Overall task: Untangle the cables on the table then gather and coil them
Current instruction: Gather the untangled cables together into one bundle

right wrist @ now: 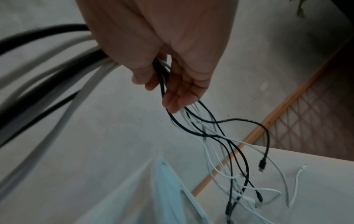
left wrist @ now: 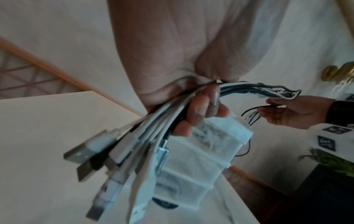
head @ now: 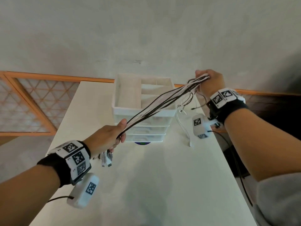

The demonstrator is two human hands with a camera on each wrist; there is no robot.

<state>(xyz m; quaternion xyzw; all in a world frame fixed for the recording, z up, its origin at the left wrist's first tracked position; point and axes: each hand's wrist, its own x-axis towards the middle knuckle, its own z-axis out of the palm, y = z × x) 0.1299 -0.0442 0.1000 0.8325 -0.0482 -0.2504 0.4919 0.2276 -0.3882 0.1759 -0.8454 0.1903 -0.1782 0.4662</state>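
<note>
A bundle of several black and white cables stretches taut in the air between my two hands, above the white table. My left hand grips one end low at the left, with USB plugs sticking out below the fist. My right hand holds the bundle higher at the far right, fingers curled round it. Thin loose ends hang below the right hand, with some plugs reaching the table.
A white stack of drawers with an open divided top tray stands mid-table, right under the stretched cables. A loose white cable trails on the table to its right. An orange-framed lattice screen and a wall lie behind.
</note>
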